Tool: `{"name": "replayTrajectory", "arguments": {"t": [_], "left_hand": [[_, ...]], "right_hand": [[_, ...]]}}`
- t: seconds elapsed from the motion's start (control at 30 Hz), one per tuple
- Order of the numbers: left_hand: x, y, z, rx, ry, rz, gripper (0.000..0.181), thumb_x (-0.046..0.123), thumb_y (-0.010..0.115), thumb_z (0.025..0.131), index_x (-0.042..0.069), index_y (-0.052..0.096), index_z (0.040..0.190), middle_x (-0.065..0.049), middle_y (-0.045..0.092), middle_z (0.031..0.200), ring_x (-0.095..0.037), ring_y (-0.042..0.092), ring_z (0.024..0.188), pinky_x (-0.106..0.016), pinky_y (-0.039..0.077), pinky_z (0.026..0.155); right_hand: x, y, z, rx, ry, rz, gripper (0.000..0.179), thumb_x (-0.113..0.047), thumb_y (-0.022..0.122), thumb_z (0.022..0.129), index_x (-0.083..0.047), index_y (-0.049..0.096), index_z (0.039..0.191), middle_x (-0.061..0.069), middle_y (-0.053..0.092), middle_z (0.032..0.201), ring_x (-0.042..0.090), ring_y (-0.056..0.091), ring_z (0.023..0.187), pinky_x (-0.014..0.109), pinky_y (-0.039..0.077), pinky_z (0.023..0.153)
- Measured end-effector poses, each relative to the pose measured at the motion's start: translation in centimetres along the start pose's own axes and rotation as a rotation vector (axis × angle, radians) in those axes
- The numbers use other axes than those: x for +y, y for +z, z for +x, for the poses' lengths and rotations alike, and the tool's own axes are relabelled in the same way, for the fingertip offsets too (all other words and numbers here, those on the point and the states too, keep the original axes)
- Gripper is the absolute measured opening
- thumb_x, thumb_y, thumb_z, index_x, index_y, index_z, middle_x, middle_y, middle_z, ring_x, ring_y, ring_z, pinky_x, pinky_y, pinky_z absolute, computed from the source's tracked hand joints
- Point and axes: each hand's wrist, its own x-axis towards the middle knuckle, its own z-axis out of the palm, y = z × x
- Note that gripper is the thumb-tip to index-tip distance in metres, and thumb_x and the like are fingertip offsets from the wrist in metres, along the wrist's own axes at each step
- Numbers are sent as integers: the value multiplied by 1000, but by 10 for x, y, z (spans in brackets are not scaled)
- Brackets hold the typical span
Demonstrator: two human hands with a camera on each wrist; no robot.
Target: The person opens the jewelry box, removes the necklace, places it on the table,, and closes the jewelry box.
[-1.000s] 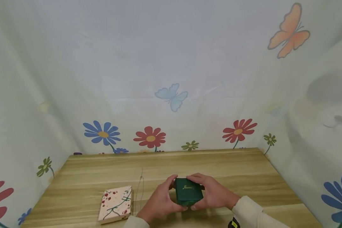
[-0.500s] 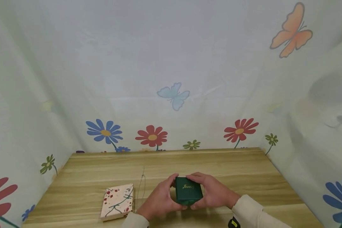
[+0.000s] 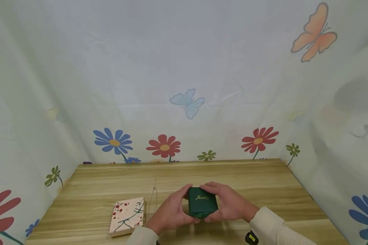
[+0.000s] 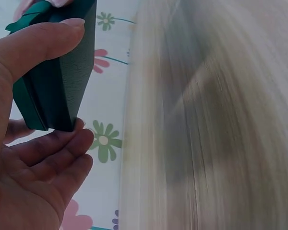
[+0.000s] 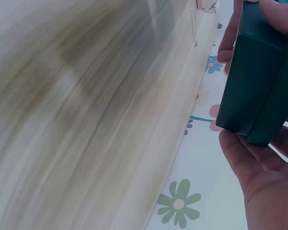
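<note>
Both hands hold a small dark green jewelry box (image 3: 202, 203) with gold lettering on its lid, above the table. My left hand (image 3: 173, 211) grips its left side, thumb at the near edge and fingers at the far edge. On the right side my right hand (image 3: 231, 204) holds it the same way. The lid looks closed. From the left wrist view, the left thumb lies along the green box (image 4: 77, 72) near a ribbon-like tab. In the right wrist view, fingers support a lower corner of the box (image 5: 259, 72).
A pale box with a red-blossom and branch print (image 3: 127, 216) lies on the wooden table (image 3: 248, 177) to the left. Beside it stretches a thin looped cord or chain (image 3: 153, 197). A flower-printed curtain (image 3: 220, 68) surrounds the table at the back and sides.
The green box and both hands have shifted very slightly away from me. The head view has also turned a little. Both hands keep their grip.
</note>
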Motion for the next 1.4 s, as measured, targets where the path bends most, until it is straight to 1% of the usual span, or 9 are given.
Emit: {"name": "replayTrajectory", "arguments": {"t": [0.07,0.2,0.33,0.47,0.6,0.73,1.03,1.27,1.4], "left_hand": [[0,-1,0,3,-1,-3,103,51,92,75,21,40,158,12,67,130,-10,61,119,-56,48,115],[-1,-1,-1,17,4,-17,105,50,92,75,17,38,158,8,68,129,-14,62,120,-56,49,115],[0,-1,-4,31,14,-46,111,49,92,76,12,33,161,2,63,140,-21,59,131,-55,48,116],[2,-2,-7,43,26,-110,116,47,93,75,11,28,164,-5,55,152,-27,56,139,-52,48,115],[6,-5,-8,47,42,-186,114,42,94,76,12,28,164,-7,55,150,-29,57,136,-53,49,114],[7,-7,-9,50,42,-228,113,40,94,77,14,28,164,-5,56,150,-28,57,136,-55,48,114],[9,-9,-11,53,11,-260,116,39,94,76,15,24,165,-8,60,147,-30,58,136,-58,47,115],[11,-12,-13,58,5,-254,117,39,95,75,12,25,165,-11,60,146,-32,58,136,-58,47,114],[11,-14,-14,54,19,-262,111,38,95,76,12,31,163,-9,59,147,-30,58,136,-56,48,113]], "right_hand": [[-1,-1,1,1,0,-1,93,-54,90,74,-20,54,152,-5,58,149,17,61,127,47,55,106],[-5,-3,2,-1,-2,-7,93,-54,90,73,-18,55,152,-3,58,149,20,60,128,50,55,107],[-9,-6,3,-5,-3,-4,92,-53,90,73,-18,56,151,-1,58,149,22,60,128,52,56,106],[-14,-9,5,-12,-5,-2,92,-53,89,73,-18,55,151,-1,58,149,21,60,128,51,56,105],[-19,-10,5,-14,-4,2,93,-54,88,73,-19,55,152,-2,58,149,21,60,129,51,56,106],[-22,-13,6,-6,-13,30,93,-52,89,74,-18,54,153,-2,58,149,20,60,129,52,55,107],[-27,-17,6,-5,-35,-11,92,-52,89,74,-19,54,153,-4,58,149,18,60,127,42,56,105],[-31,-22,4,19,-58,-43,94,-52,91,73,-19,54,152,-3,59,149,19,61,129,46,56,106],[-34,-26,3,24,-49,-29,94,-52,91,73,-19,54,152,-2,58,151,21,60,129,50,56,106]]}}
